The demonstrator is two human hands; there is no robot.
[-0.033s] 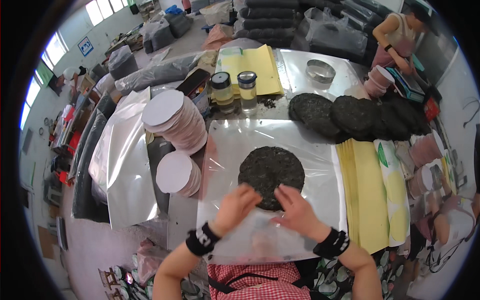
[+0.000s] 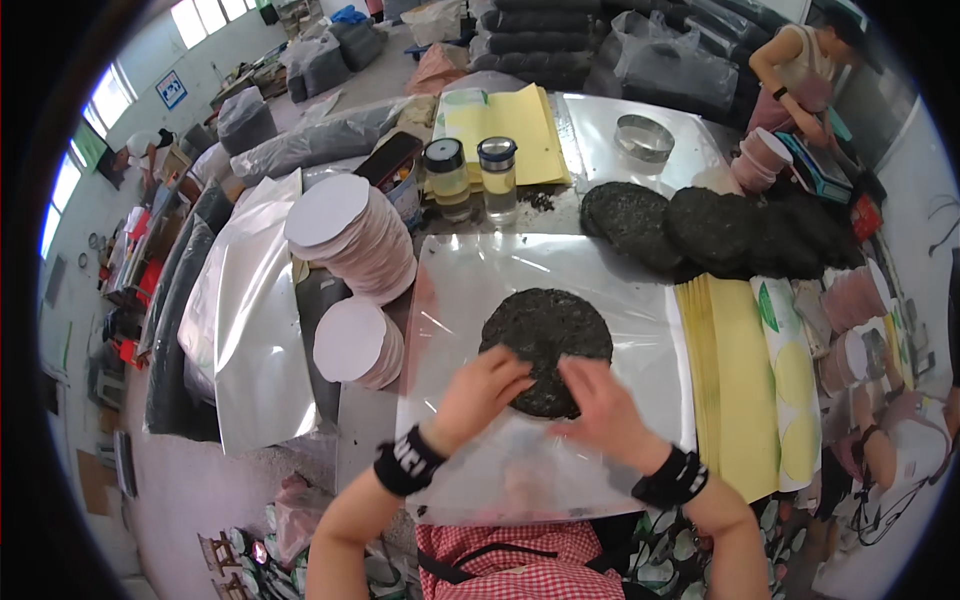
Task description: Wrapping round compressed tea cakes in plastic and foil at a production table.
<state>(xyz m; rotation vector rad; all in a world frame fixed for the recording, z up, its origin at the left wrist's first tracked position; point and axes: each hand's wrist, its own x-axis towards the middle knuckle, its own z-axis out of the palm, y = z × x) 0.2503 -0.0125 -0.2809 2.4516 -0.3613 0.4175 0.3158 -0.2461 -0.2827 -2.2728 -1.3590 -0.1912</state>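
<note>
A dark, rough-surfaced round cake [image 2: 548, 325] of pressed blackish material lies flat on a shiny clear plastic sheet [image 2: 460, 280] before me. My left hand [image 2: 484, 390] is at its lower left edge, the fingertips over the rim and stretched toward the middle. My right hand [image 2: 603, 402] is at the lower right edge, its fingers extended over the dark surface and somewhat blurred. Neither hand grasps anything that I can make out. Whether the fingertips press on the cake or hover just above it is hard to tell.
White paper discs [image 2: 350, 235] stand stacked at left, with a shorter stack [image 2: 357, 342] nearer. Several dark cakes [image 2: 710, 230] overlap at far right. Yellow sheets [image 2: 735, 390] lie right. Two lidded jars [image 2: 498, 180] and a metal ring [image 2: 644, 138] stand behind. A co-worker [image 2: 800, 80] works far right.
Both hands have shifted slightly away from me, farther over the near edge of the cake. The cake appears in nearly the same place.
</note>
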